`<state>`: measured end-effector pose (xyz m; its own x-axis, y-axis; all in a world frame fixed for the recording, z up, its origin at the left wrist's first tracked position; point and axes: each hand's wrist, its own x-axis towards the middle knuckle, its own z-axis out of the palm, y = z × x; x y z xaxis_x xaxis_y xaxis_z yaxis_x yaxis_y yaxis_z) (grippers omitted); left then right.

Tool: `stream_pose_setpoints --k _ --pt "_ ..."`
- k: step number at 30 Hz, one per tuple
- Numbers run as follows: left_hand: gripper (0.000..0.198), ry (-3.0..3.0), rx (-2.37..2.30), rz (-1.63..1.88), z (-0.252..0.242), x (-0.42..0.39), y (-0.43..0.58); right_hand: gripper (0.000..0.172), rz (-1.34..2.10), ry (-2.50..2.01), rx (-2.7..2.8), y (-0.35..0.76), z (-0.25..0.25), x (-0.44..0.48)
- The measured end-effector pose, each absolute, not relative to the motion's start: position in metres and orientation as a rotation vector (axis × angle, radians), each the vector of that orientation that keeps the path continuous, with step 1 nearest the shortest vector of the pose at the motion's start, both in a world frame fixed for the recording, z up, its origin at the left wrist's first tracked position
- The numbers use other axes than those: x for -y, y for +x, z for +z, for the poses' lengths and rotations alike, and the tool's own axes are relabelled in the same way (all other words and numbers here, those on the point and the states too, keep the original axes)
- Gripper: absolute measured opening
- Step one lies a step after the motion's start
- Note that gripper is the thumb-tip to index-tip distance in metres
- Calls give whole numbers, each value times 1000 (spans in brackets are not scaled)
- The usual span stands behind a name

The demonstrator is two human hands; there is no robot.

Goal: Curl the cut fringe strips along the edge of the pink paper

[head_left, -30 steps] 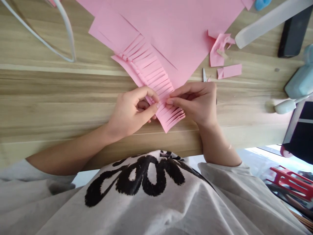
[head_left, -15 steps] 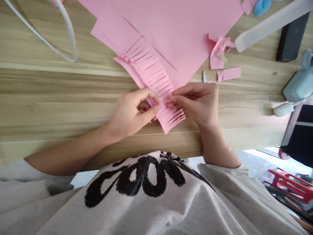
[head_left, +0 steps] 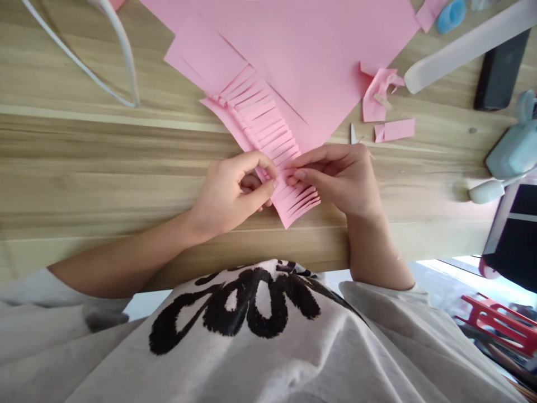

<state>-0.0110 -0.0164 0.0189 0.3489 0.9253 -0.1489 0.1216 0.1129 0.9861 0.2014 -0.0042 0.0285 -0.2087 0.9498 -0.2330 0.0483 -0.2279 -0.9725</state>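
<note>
A pink paper strip [head_left: 272, 126] with a row of cut slits lies diagonally, its upper part over a large pink sheet [head_left: 319, 73]. Folded strands run along its left side, and its lower end points toward my body. From the left, my left hand [head_left: 235, 193] is closed on the strip's left part, thumb and index finger pinched. My right hand [head_left: 339, 173] pinches at the fringe on the right side, close to my left fingertips. The small pieces between the fingertips are partly hidden.
Pink scraps [head_left: 394, 130] and a blade tip [head_left: 353, 133] lie right of the sheet. Farther right are a long whitish bar [head_left: 465, 47], a black object [head_left: 501, 70], a blue item [head_left: 451, 15] and a pale blue-green object [head_left: 512, 148]. A white cable [head_left: 128, 50] loops at upper left.
The whole view has shifted slightly, with things on the table a little farther right. My right fingertips have moved slightly closer to my left fingertips. Both hands keep their pinched shape.
</note>
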Motion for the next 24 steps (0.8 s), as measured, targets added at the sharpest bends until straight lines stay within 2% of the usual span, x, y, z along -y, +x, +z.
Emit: stream_pose_setpoints --k 3,24 --pt "6 1339 -1061 787 19 17 -12 15 1505 -1304 1279 200 26 5" --pt "7 1347 -1059 789 20 16 -10 18 1454 -1375 1164 196 27 5"
